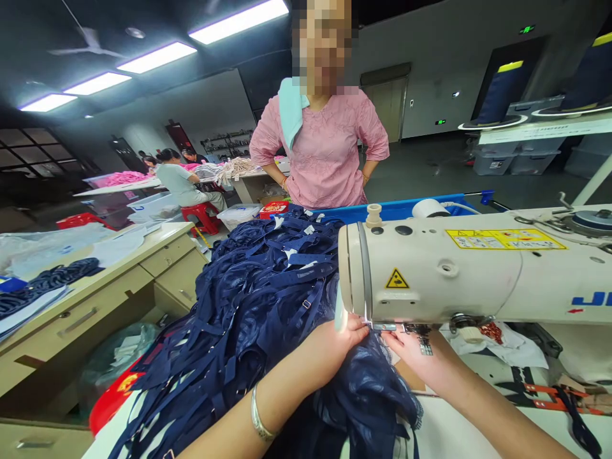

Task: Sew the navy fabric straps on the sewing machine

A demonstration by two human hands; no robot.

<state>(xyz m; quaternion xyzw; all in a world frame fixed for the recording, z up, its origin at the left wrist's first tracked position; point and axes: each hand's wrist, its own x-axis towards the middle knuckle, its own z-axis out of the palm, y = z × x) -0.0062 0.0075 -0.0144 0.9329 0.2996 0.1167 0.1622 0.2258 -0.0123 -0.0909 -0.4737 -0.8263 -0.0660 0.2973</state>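
1. Garment (pixel 366 382) lay lower centre, partly beneath the machine (pixel 430 274).
2. Left hand (pixel 337 344) rested on it; grip could not be told.
3. Right hand (pixel 418 354) was beside its edge, grip hidden.

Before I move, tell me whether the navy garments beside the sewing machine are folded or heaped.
Heaped: the navy garments lie over one another beside the sewing machine, their straps crossing at many angles.

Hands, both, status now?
Left hand: on navy fabric by the needle, grip can't be told.
Right hand: at the needle area, mostly behind the sewing machine, grip can't be told.
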